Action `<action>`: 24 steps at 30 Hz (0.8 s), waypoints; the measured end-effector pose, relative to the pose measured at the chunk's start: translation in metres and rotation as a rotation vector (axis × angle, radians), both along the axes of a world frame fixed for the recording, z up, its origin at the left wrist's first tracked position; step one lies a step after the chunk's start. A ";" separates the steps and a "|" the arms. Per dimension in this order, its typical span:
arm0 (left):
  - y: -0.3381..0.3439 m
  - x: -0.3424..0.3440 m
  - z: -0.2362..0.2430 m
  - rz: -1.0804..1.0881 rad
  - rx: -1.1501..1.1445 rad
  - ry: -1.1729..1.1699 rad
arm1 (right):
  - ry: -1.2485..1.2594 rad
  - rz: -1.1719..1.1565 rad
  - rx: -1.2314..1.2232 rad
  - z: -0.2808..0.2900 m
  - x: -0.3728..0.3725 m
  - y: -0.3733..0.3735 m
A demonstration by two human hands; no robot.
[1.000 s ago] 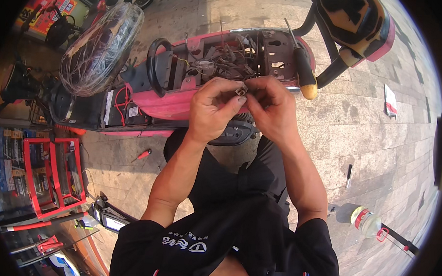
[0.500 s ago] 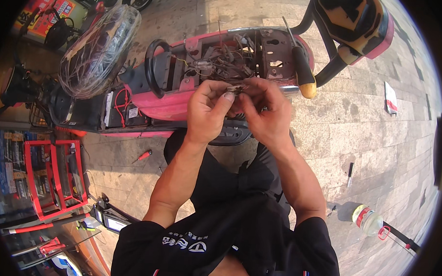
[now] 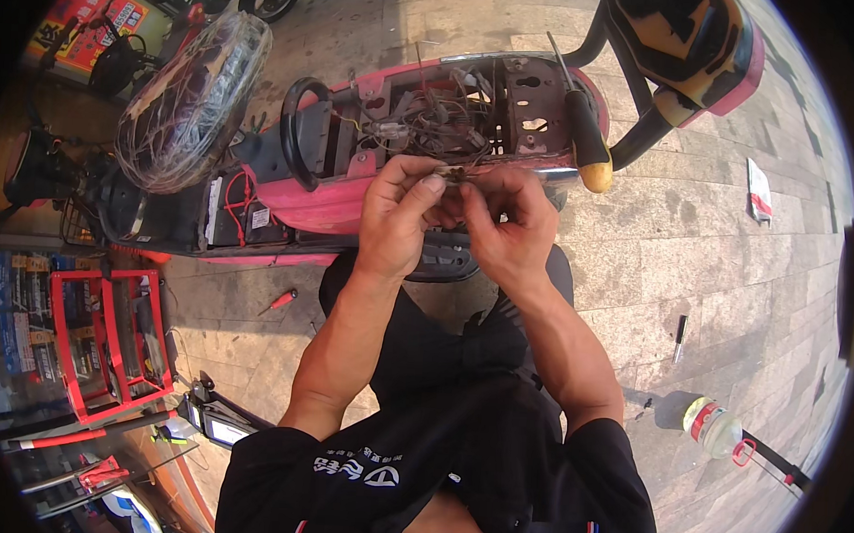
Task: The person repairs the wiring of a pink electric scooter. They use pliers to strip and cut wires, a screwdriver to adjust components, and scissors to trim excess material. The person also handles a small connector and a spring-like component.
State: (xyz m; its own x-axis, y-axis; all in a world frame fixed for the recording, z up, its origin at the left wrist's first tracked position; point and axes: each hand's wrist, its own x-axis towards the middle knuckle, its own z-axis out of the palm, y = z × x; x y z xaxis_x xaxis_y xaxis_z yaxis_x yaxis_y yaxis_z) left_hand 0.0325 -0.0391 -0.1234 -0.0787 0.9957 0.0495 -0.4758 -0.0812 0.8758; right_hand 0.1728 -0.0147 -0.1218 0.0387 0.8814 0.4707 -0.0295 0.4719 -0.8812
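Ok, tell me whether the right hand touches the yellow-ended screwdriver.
Apart: the head view shows paving between the right hand and the yellow-ended screwdriver.

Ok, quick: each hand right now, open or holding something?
Bare left hand: closed, pinching a small, grimy brownish piece.
Bare right hand: closed, apparently on the same piece; exact grip partly hidden.

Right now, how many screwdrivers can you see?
2: a black-and-yellow screwdriver on the pink scooter, and a small red screwdriver on the paving, left of the person. More may be hidden.
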 end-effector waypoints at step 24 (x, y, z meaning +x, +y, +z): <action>0.003 0.018 0.010 0.027 0.289 0.317 | -0.120 0.100 -0.176 0.012 0.018 -0.001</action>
State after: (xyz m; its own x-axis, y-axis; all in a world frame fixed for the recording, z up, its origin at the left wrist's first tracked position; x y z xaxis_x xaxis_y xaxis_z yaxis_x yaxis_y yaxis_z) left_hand 0.0509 -0.0360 -0.1135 -0.0408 0.9351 0.3520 -0.1808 -0.3534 0.9178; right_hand 0.1908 -0.0154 -0.1096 -0.1001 0.9468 0.3058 0.0414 0.3110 -0.9495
